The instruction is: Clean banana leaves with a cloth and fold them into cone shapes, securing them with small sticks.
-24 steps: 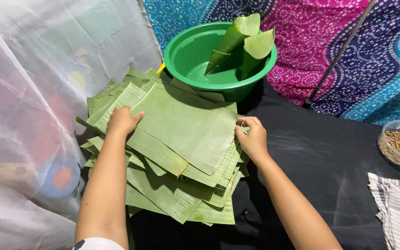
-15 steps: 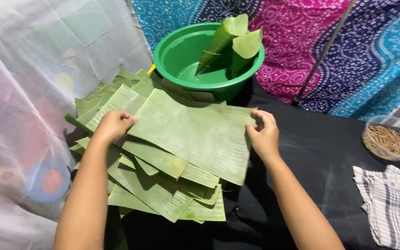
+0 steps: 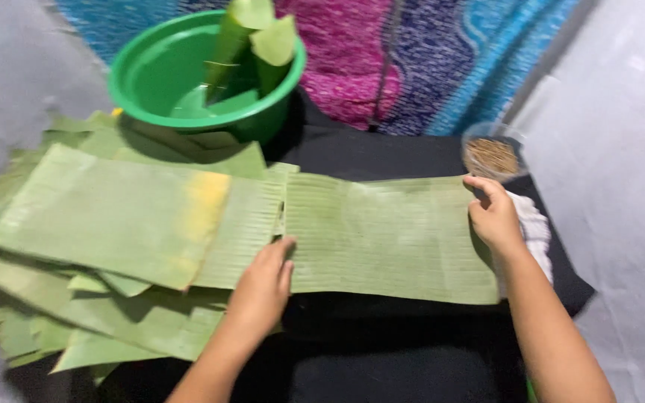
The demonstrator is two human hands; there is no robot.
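Note:
One rectangular banana leaf sheet [image 3: 390,235] lies flat on the black table [image 3: 382,351], to the right of a pile of banana leaf sheets [image 3: 113,224]. My left hand [image 3: 263,287] rests with fingers on the sheet's lower left corner. At the sheet's right edge, my right hand [image 3: 496,216] holds it with fingers curled over it. A green plastic basin [image 3: 166,82] behind the pile holds a few rolled leaf pieces [image 3: 251,45] standing upright.
A small clear bowl of brown sticks [image 3: 493,155] sits at the back right. A checked cloth [image 3: 535,231] lies under my right hand's side. Patterned fabric [image 3: 442,60] hangs behind; white sheeting [image 3: 621,186] is at the right.
Both hands have pulled one leaf sheet off the pile and moved it right onto the black table. The view has swung to the right.

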